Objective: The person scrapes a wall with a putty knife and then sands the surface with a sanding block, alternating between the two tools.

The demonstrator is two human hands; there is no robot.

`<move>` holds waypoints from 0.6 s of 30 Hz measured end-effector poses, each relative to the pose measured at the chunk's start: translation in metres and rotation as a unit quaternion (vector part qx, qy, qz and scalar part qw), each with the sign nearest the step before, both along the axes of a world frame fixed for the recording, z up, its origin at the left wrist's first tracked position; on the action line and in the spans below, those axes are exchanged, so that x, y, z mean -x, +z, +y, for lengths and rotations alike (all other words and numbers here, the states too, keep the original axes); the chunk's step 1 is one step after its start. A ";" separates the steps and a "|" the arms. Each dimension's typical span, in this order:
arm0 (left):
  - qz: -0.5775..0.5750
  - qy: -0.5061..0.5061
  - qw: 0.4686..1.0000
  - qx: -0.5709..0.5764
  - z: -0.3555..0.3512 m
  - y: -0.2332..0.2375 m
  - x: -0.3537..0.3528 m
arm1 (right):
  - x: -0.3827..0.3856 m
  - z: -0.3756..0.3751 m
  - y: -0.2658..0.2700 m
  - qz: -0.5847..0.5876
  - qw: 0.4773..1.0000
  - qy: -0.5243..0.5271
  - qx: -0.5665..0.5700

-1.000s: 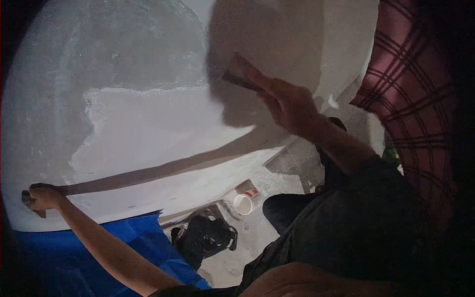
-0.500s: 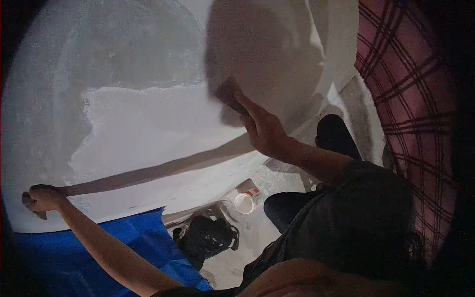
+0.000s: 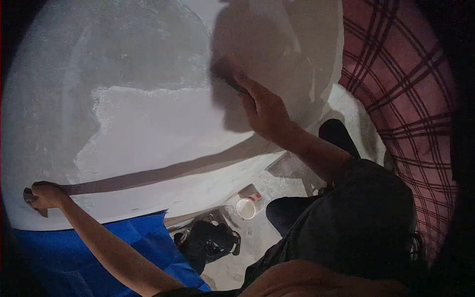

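Observation:
In the head view a wall (image 3: 133, 128) carries a pale coat with a ragged edge against a greyer area (image 3: 138, 54). My right hand (image 3: 269, 111) is closed on a dark, flat hand tool (image 3: 230, 79), held up against the wall in my own shadow; its exact kind is blurred. Low on the far left, my left hand (image 3: 48, 194) is closed around a small dark flat piece (image 3: 30, 196), close to the wall's bottom edge. A pointed corner shows below those fingers.
Blue sheeting (image 3: 123, 242) lies below the wall at the lower left. A white bucket (image 3: 246, 208) stands on the dusty floor beside a dark bag-like object (image 3: 210, 237). Red plaid cloth (image 3: 396, 74) hangs on the right. My bent legs (image 3: 292, 213) are below.
My right hand and its tool have moved slightly up the wall. The left hand stays almost in place, and the view has shifted a little.

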State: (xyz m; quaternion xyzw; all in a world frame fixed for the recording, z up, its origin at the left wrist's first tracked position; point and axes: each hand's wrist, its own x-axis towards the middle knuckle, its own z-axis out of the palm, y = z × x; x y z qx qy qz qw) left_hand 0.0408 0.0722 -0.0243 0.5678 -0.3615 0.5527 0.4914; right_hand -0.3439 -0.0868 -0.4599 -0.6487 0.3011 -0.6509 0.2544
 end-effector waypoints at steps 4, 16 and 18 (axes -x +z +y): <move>-0.020 -0.008 1.000 -0.011 0.005 0.010 -0.030 | 0.015 -0.027 0.027 0.012 0.991 -0.086 0.102; 0.030 0.027 0.999 -0.005 -0.011 -0.015 0.001 | 0.014 -0.017 0.096 0.116 0.981 0.034 0.148; 0.045 0.033 0.998 0.012 -0.010 -0.017 0.005 | 0.022 -0.014 0.086 0.146 0.978 0.091 0.121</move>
